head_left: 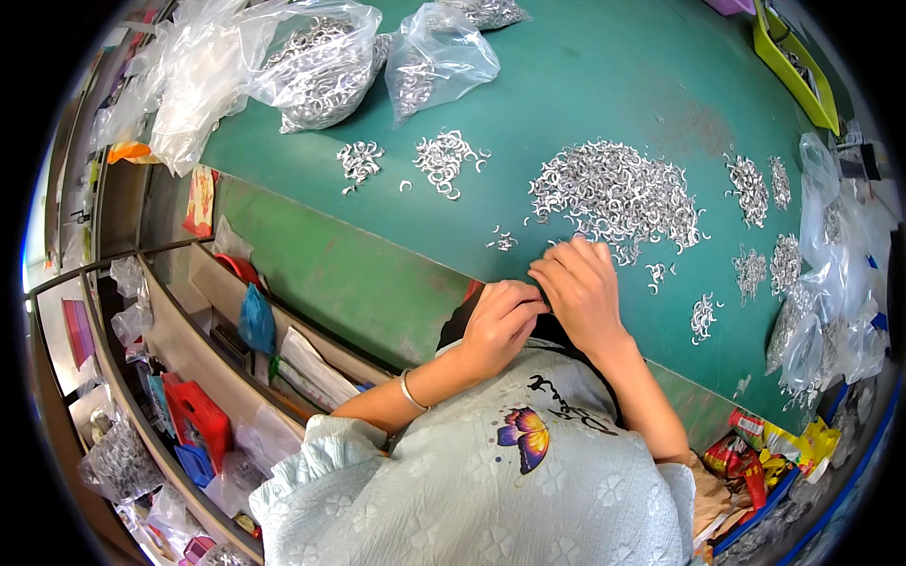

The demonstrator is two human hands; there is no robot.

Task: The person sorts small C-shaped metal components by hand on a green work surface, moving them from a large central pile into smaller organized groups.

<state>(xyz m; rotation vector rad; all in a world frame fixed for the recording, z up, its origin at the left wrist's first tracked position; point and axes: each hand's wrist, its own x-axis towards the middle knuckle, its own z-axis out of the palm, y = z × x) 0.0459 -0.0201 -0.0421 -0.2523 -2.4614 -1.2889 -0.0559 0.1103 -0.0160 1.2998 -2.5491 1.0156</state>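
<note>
A large heap of small silver C-shaped metal pieces (615, 193) lies on the green tabletop. At the table's near edge, below this heap, my two hands are close together. My left hand (498, 323) is closed with its fingers curled together, and whatever it pinches is too small or hidden to make out. My right hand (580, 292) has bent fingers drawn together right beside the heap's near side; what they hold is hidden. A small cluster of pieces (504, 241) sits just beyond my left hand, and another cluster (657, 275) is to the right of my right hand.
Clear plastic bags of metal pieces (326, 80) stand at the far left. Several smaller piles (748, 191) are at the right, beside more plastic bags (830, 302). A yellow-green tray (797, 71) is at the far right. Open drawers (226, 283) with a red container (200, 415) are at the left.
</note>
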